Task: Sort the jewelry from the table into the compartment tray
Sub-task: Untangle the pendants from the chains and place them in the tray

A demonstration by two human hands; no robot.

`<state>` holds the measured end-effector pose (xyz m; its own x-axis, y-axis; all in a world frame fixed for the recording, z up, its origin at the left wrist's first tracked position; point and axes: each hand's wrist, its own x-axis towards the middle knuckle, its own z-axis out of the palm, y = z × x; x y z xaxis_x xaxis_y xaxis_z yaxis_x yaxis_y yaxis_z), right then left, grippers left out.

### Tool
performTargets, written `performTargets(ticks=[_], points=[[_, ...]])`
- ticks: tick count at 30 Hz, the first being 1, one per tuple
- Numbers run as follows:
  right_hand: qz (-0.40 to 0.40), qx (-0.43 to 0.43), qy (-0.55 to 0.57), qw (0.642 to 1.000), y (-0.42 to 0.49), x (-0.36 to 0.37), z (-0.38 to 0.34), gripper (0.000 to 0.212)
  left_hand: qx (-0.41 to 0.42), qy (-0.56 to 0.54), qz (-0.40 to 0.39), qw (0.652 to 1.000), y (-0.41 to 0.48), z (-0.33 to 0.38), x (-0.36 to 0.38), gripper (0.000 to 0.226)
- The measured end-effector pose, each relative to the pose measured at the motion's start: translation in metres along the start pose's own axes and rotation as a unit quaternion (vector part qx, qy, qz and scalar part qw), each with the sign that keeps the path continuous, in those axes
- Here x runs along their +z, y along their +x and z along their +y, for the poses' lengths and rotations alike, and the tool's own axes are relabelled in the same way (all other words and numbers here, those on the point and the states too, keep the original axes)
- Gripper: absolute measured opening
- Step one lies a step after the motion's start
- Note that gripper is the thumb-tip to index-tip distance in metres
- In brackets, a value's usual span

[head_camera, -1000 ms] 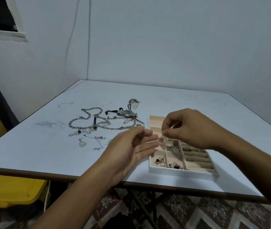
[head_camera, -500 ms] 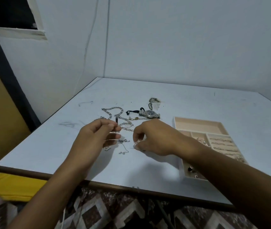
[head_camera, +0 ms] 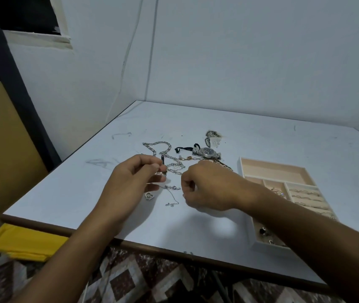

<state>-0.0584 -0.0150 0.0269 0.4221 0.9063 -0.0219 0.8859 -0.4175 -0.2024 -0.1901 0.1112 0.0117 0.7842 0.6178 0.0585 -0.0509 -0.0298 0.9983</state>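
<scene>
**Picking the next piece out of the pile**

Two hands are down by the jewelry on the white desk. The left hand has its fingers pinched together on a small shiny bit at the edge of the chain pile. I can't tell just which piece it is. The right hand is curled low over the desk, just beside a thin little chain. Its fingers are tucked under, so I can't tell if they hold anything.

A heart charm lies near the left hand. A wristwatch sits farther back. The compartment tray is off to the right, with rings in one part and small bits in others. Its big back part looks bare.

I think the job is to lift one piece free. The chains look tangled, so it is best to pull slowly and straight up. The other hand can press the pile down so nothing drags along. Thin chains may snag or knot if tugged hard.
</scene>
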Motion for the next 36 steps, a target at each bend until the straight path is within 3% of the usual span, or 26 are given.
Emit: performTargets(ticks=[5,14,19,36], points=[[0.004,-0.002,0.099,0.995,-0.005,-0.016,0.005,0.008,-0.022,-0.065,0.016,0.998,0.002,-0.002,0.014,0.014],[0.057,-0.007,0.106,0.993,-0.023,-0.033,0.012,0.006,-0.093,-0.204,0.032,0.974,-0.001,-0.007,0.055,0.015],[0.087,-0.003,0.089,0.992,-0.035,-0.040,0.018,0.007,-0.143,-0.292,-0.026,0.945,-0.007,-0.004,0.072,0.022],[0.129,0.034,0.069,0.989,-0.087,-0.054,0.051,0.005,-0.195,-0.316,-0.138,0.918,-0.020,0.010,0.115,0.034]])
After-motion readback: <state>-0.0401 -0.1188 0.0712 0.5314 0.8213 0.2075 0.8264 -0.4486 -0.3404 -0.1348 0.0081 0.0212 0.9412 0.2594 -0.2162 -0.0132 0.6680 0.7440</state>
